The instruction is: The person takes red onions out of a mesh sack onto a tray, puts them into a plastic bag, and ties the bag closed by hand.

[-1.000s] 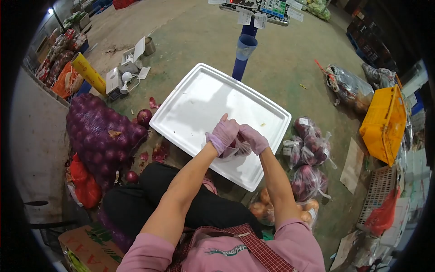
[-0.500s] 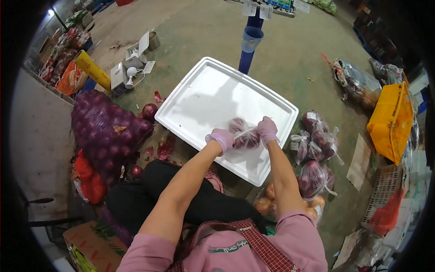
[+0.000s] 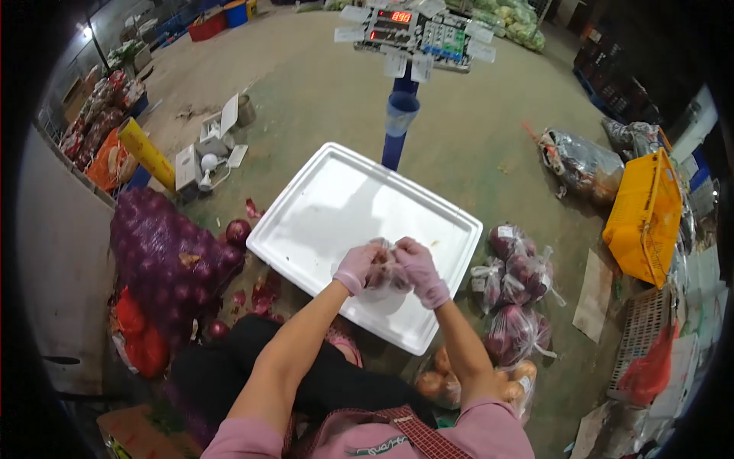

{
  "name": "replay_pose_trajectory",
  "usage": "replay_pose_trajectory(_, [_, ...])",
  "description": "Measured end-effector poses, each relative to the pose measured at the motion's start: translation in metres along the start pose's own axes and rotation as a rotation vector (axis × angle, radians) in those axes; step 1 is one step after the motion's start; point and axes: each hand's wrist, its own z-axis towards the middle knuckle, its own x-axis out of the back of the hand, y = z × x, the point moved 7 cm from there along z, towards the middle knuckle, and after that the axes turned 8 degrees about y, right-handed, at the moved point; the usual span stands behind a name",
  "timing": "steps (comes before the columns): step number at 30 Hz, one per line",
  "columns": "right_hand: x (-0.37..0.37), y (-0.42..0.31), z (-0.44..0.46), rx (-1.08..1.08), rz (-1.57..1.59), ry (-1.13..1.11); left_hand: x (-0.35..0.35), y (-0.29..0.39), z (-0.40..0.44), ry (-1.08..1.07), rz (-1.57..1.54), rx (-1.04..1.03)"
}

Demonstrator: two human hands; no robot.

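A clear plastic bag of red onions (image 3: pixel 388 281) is over the white tray (image 3: pixel 306 200), near its front side. My left hand (image 3: pixel 358 268), in a thin pink glove, grips the gathered top of the bag from the left. Close beside it, my right hand (image 3: pixel 419 269), gloved the same way, has its fingers closed on the plastic too. Both hands partly cover the bag, so its neck is hard to make out. Whether the bag rests on the tray or hangs just above it, I cannot tell.
A scale display (image 3: pixel 417 34) with red digits tops a blue post (image 3: pixel 394 149) behind the tray. Bagged red onions (image 3: pixel 520 268) and a bag of yellow onions (image 3: pixel 443 375) lie right. A large net sack of red onions (image 3: pixel 172 256) stands left. A yellow crate (image 3: pixel 646 218) is farther right.
My hands have drawn together at the top of the bag, the right one coming in from farther right. The camera has tilted up, bringing the scale display into fuller view.
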Motion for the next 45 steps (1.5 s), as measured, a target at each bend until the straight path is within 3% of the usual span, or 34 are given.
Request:
replay_pose_trajectory(1, [-0.005,0.001,0.003,-0.012,0.017,-0.002,0.005,0.003,0.006,0.032,0.093,-0.064])
replay_pose_trajectory(3, [-0.008,-0.004,0.010,0.048,0.097,0.015,0.003,0.014,0.004,0.046,0.502,-0.024])
replay_pose_trajectory(4, [-0.010,-0.003,0.011,0.038,0.108,0.002,0.010,-0.012,0.019,0.001,0.535,0.049])
replay_pose_trajectory(6, [-0.024,-0.017,0.001,-0.096,0.225,-0.095,-0.007,0.018,-0.001,0.088,1.018,-0.266])
replay_pose_trajectory(7, [-0.028,-0.001,0.006,-0.090,0.181,-0.128,-0.007,0.013,0.000,0.117,1.061,-0.214])
replay_pose_trajectory(9, [-0.033,-0.001,0.008,-0.057,0.152,-0.174,0.002,0.011,-0.001,0.314,0.823,-0.306])
replay_pose_trajectory(11, [-0.028,0.006,0.016,-0.145,0.163,-0.229,0.005,0.012,0.010,0.293,0.960,-0.347])
replay_pose_trajectory(13, [-0.013,-0.005,0.033,0.374,-0.192,-0.090,-0.006,0.009,0.020,0.080,1.119,-0.317])
replay_pose_trajectory(16, [-0.033,-0.006,0.028,0.579,-0.380,-0.351,-0.008,0.010,0.024,0.036,1.078,-0.471])
replay_pose_trajectory(17, [-0.033,-0.003,0.033,0.447,-0.548,-0.391,-0.005,0.013,0.021,0.094,1.018,-0.495])
replay_pose_trajectory(20, [-0.019,0.009,0.049,0.528,-0.792,-0.255,-0.002,0.004,0.029,-0.030,1.106,-0.331])
replay_pose_trajectory(21, [-0.012,0.008,0.051,0.573,-0.719,-0.160,0.000,0.011,0.026,-0.018,1.106,-0.333])
replay_pose_trajectory(25, [0.006,0.018,0.044,0.429,-0.722,-0.078,-0.005,0.023,0.017,-0.105,0.960,-0.273])
replay_pose_trajectory(27, [0.019,0.044,0.029,-0.007,-0.510,0.036,-0.005,0.019,0.025,-0.112,1.011,-0.276])
replay_pose_trajectory(28, [0.016,0.069,0.027,-0.103,-0.484,-0.030,-0.003,0.016,0.030,-0.111,1.008,-0.272])
replay_pose_trajectory(31, [-0.007,0.080,-0.003,-0.187,-0.162,-0.121,0.004,-0.005,0.039,-0.131,0.817,-0.113])
replay_pose_trajectory(33, [-0.013,0.082,-0.003,-0.169,-0.172,-0.181,0.007,-0.009,0.036,-0.096,0.461,-0.059])
replay_pose_trajectory(35, [-0.018,0.078,-0.001,-0.145,-0.185,-0.244,0.008,-0.003,0.032,-0.034,0.598,-0.083])
replay_pose_trajectory(37, [-0.020,0.066,0.004,-0.009,-0.454,-0.376,0.003,0.006,0.023,0.031,0.732,-0.111])
replay_pose_trajectory(39, [-0.013,0.024,0.004,-0.199,-0.583,-0.270,0.000,0.022,0.010,0.166,0.882,-0.256])
replay_pose_trajectory(40, [-0.007,0.026,0.015,-0.218,-0.448,-0.145,0.000,0.022,0.006,0.168,0.882,-0.253])
replay_pose_trajectory(42, [-0.011,0.024,0.036,0.034,-0.335,-0.046,-0.005,0.027,0.000,0.198,0.948,-0.345])
replay_pose_trajectory(45, [-0.045,0.055,0.030,-0.202,0.216,-0.333,-0.008,0.024,0.004,0.210,0.948,-0.326])
